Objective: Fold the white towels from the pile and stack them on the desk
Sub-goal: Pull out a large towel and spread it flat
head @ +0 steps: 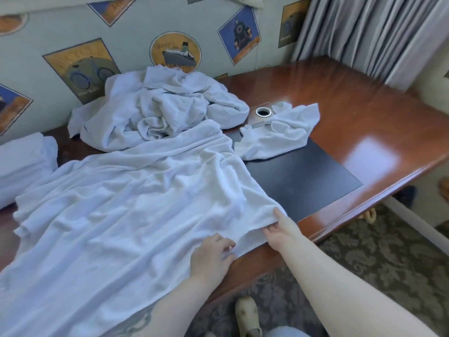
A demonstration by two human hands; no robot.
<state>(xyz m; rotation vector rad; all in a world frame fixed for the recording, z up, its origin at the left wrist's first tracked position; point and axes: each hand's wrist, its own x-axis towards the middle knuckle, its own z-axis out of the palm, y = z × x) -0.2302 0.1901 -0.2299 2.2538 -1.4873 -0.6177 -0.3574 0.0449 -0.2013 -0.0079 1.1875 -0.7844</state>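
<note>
A large white towel lies spread and wrinkled over the wooden desk, hanging off its near edge. My right hand pinches the towel's near right corner. My left hand grips the same near edge just to the left. Behind it, against the wall, sits a crumpled pile of white towels. A small white towel lies loose to the right of the pile. Folded white towels are stacked at the far left.
A black desk mat lies right of the spread towel. A metal cable grommet sits by the small towel. Grey curtains hang at the back right. Patterned carpet and my shoe are below the desk edge.
</note>
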